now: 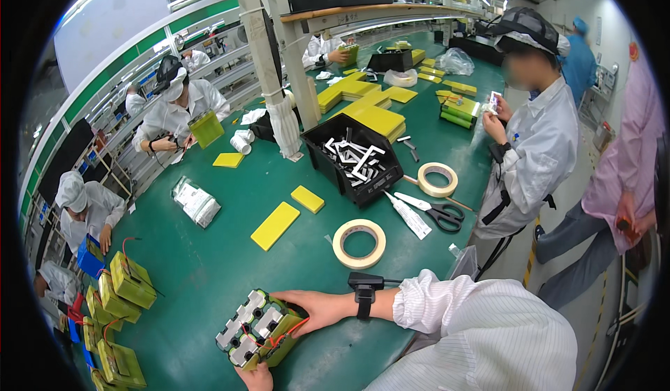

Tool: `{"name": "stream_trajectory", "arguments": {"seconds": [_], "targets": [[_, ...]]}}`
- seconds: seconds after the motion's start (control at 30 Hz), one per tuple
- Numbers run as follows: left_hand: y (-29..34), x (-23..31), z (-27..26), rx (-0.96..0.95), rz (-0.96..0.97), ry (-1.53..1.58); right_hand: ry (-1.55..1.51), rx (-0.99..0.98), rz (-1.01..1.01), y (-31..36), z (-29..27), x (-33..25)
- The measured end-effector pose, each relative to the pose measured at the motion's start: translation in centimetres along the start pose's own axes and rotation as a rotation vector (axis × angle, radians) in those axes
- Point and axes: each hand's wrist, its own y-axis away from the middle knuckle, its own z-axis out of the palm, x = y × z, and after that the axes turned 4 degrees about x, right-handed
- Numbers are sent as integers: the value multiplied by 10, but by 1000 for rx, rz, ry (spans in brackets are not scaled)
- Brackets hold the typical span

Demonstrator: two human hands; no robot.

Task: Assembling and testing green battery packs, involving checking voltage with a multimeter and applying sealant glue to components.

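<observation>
A battery pack (276, 352) is tilted between my hands above the green table's near edge. Its upper face shows bare metal connector strips, dark round openings and a red wire, while yellow-green sheet covers the side. My right hand (314, 310) grips the pack's right end, fingers along its far side. From below, my left hand (257, 377) clasps the near lower corner; most of that hand is cut off by the picture's lower edge. A roll of cream tape (340, 245) lies flat just beyond my right hand. Farther left are two yellow rectangular sheets (275, 226).
Finished-looking yellow packs (131, 283) with red wires crowd the left edge. A black bin (377, 194) of small strips, scissors (444, 216), a white tube (413, 218) and a second tape roll (449, 175) lie ahead. Co-workers sit around the table; one (537, 140) stands at right.
</observation>
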Motion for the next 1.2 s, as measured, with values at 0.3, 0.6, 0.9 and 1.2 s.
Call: {"name": "stream_trajectory", "arguments": {"seconds": [0.3, 0.6, 0.9, 1.2], "targets": [[8, -17, -3, -97, -213, 91, -17, -5, 12, 0, -2, -4], [8, -8, 7, 138, -81, 72, 38, 6, 21, -1, -1, 2], [5, 1, 15, 195, -142, 239, 21, 20, 13, -1, -3, 1], [0, 37, 14, 208, -120, 279, 10, 63, 20, 0, 7, -8]]}}
